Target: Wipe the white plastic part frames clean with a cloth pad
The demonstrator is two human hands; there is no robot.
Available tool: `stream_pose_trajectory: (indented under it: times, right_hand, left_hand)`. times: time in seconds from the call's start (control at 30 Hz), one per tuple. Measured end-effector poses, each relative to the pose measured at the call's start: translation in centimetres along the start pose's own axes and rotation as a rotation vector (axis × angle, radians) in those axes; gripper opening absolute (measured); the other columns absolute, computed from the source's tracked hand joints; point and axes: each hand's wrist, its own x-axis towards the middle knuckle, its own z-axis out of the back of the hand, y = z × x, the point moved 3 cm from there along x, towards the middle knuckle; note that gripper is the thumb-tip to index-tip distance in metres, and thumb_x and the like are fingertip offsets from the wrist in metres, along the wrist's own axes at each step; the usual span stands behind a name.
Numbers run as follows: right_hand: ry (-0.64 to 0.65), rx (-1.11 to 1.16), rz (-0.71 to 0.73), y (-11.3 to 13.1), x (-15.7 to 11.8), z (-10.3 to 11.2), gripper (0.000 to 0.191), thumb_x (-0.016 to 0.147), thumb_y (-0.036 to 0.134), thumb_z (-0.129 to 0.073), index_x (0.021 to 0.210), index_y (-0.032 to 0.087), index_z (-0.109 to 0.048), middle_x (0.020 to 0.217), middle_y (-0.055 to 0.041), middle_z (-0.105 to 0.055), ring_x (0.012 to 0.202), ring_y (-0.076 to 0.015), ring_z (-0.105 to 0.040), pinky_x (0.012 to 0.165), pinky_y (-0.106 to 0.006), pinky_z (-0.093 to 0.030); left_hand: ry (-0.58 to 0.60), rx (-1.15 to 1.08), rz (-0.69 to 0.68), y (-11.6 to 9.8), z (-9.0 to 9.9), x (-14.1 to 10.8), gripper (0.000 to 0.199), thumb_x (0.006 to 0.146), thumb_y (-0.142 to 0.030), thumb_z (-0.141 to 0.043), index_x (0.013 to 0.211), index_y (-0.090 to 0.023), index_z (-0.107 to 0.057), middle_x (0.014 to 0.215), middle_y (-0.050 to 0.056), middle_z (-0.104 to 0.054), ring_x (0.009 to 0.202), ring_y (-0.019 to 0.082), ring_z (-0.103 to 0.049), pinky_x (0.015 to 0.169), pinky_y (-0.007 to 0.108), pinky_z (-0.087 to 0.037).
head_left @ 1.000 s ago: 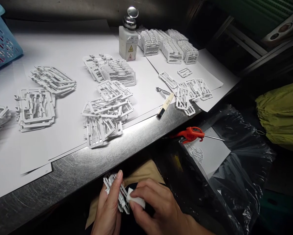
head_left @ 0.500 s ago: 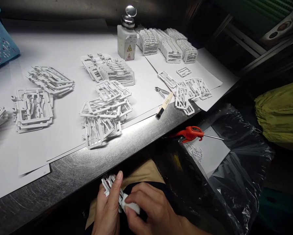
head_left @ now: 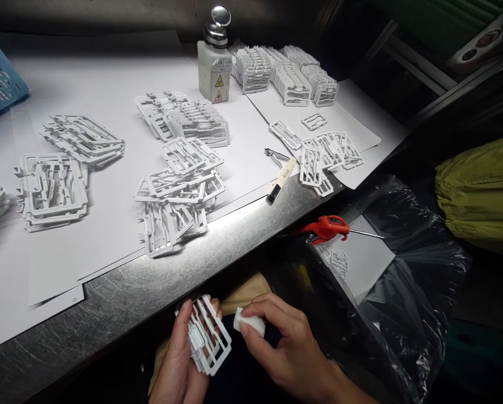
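The stack of white moulded plastic frames (head_left: 207, 335) sits low over the person's lap, below the front edge of the worktop, cradled upright in the left hand (head_left: 178, 359); its fingers (head_left: 184, 320) curl narrowly round the near side while the palm backs it. The frames look light and fairly stiff, but their thin bars and small tabs seem fragile, so the solid outer rails look the safest place to take hold; a stack this open could shift if squeezed unevenly. The right hand (head_left: 289, 350) is just beside it, pinching a white wipe (head_left: 249, 322) between thumb and fingers, close to the frames but apparently not touching them; a tan cloth (head_left: 251, 293) lies under the hands. On the steel-edged worktop (head_left: 217, 241), white paper sheets (head_left: 87, 269) carry loose piles of similar frames (head_left: 179, 179), with neater upright rows (head_left: 287, 76) behind them. A warning-labelled dispenser bottle (head_left: 214, 67) stands by those rows; small nippers (head_left: 274, 157) and a labelled wooden-handled tool (head_left: 282, 177) lie near the edge. A red air blow gun (head_left: 327, 229) rests on a clear plastic bag (head_left: 415, 292) to the right.
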Motion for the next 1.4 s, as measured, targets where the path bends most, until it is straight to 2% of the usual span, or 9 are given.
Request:
stream_pose_trajectory:
  times: [0.17, 0.37, 0.57, 0.73, 0.9, 0.97, 1.1, 1.27, 1.4]
  right_hand:
    - [-0.052, 0.054, 0.048, 0.5, -0.3, 0.2, 0.016, 0.076, 0.007, -0.053, 0.088, 0.012, -0.061, 0.076, -0.0063, -0.058, 0.069, -0.0146, -0.055, 0.061, -0.025, -0.046]
    - [-0.138, 0.067, 0.067, 0.3, -1.1, -0.9, 0.019, 0.072, 0.006, -0.058, 0.089, 0.013, -0.063, 0.076, -0.0053, -0.059, 0.067, -0.0144, -0.057, 0.061, -0.024, -0.047]
    - [-0.075, -0.027, 0.238, 0.3, -1.1, -3.3, 0.017, 0.075, 0.014, -0.058, 0.092, 0.015, -0.061, 0.082, -0.0058, -0.060, 0.072, -0.0159, -0.058, 0.066, -0.025, -0.050]
    - [-0.050, -0.107, 0.156, 0.2, -0.7, -2.6, 0.015, 0.077, 0.009, -0.053, 0.090, 0.012, -0.060, 0.079, -0.0068, -0.058, 0.074, -0.0162, -0.056, 0.068, -0.026, -0.049]
    - [-0.053, -0.074, 0.214, 0.5, -0.8, -2.9, 0.015, 0.076, 0.013, -0.054, 0.090, 0.015, -0.060, 0.080, -0.0054, -0.058, 0.071, -0.0150, -0.056, 0.065, -0.025, -0.049]
    - [-0.027, -0.085, 0.187, 0.4, -0.6, -2.8, 0.015, 0.077, 0.013, -0.053, 0.090, 0.015, -0.060, 0.081, -0.0061, -0.058, 0.073, -0.0160, -0.056, 0.066, -0.026, -0.048]
    - [-0.069, -0.069, 0.074, 0.2, -0.2, -1.3, 0.015, 0.077, 0.008, -0.051, 0.088, 0.012, -0.060, 0.078, -0.0071, -0.057, 0.074, -0.0165, -0.056, 0.066, -0.027, -0.048]
    - [-0.029, -0.017, 0.209, -0.2, -1.4, -1.7, 0.013, 0.075, 0.012, -0.057, 0.088, 0.015, -0.061, 0.075, -0.0045, -0.059, 0.065, -0.0136, -0.056, 0.058, -0.023, -0.047]
    - [-0.054, -0.051, 0.132, -0.8, -1.7, -1.5, 0.013, 0.075, 0.011, -0.056, 0.087, 0.014, -0.061, 0.075, -0.0056, -0.058, 0.065, -0.0147, -0.056, 0.058, -0.024, -0.048]
  left_hand:
    - [0.028, -0.089, 0.031, -0.1, 0.0, 0.6, 0.026, 0.082, -0.029, -0.047, 0.093, -0.012, -0.063, 0.096, 0.011, -0.064, 0.086, 0.018, -0.061, 0.072, 0.028, -0.055]
    - [-0.014, -0.089, 0.024, 0.1, -0.2, 0.2, 0.024, 0.082, -0.029, -0.048, 0.093, -0.013, -0.063, 0.096, 0.011, -0.064, 0.085, 0.019, -0.062, 0.067, 0.027, -0.056]
    - [-0.062, -0.019, -0.005, 0.7, -0.3, -0.4, 0.028, 0.074, -0.028, -0.062, 0.099, -0.016, -0.061, 0.096, 0.007, -0.063, 0.089, 0.017, -0.059, 0.067, 0.020, -0.052]
    - [-0.053, 0.006, -0.129, 0.5, -0.5, -0.3, 0.023, 0.069, -0.027, -0.068, 0.089, -0.019, -0.061, 0.087, 0.002, -0.060, 0.080, 0.013, -0.057, 0.063, 0.016, -0.050]
    - [-0.043, 0.021, -0.145, 0.3, -0.7, -0.4, 0.021, 0.065, -0.029, -0.072, 0.079, -0.019, -0.061, 0.072, -0.002, -0.055, 0.064, 0.009, -0.052, 0.065, 0.016, -0.050]
    - [-0.057, -0.006, -0.102, 0.2, -0.5, -0.3, 0.018, 0.070, -0.030, -0.066, 0.084, -0.018, -0.062, 0.078, 0.001, -0.059, 0.070, 0.012, -0.056, 0.065, 0.019, -0.051]
    - [-0.015, -0.072, -0.004, 0.2, -0.1, 0.6, 0.024, 0.082, -0.026, -0.048, 0.095, -0.012, -0.062, 0.093, 0.010, -0.064, 0.084, 0.019, -0.061, 0.066, 0.027, -0.055]
    - [0.026, -0.115, 0.041, 0.5, 0.4, 1.5, 0.026, 0.082, -0.029, -0.048, 0.097, -0.011, -0.061, 0.095, 0.011, -0.065, 0.084, 0.018, -0.062, 0.068, 0.026, -0.055]
    - [0.035, -0.138, 0.035, 0.3, 0.3, 1.3, 0.027, 0.083, -0.028, -0.046, 0.098, -0.012, -0.062, 0.096, 0.012, -0.067, 0.086, 0.019, -0.063, 0.070, 0.027, -0.055]
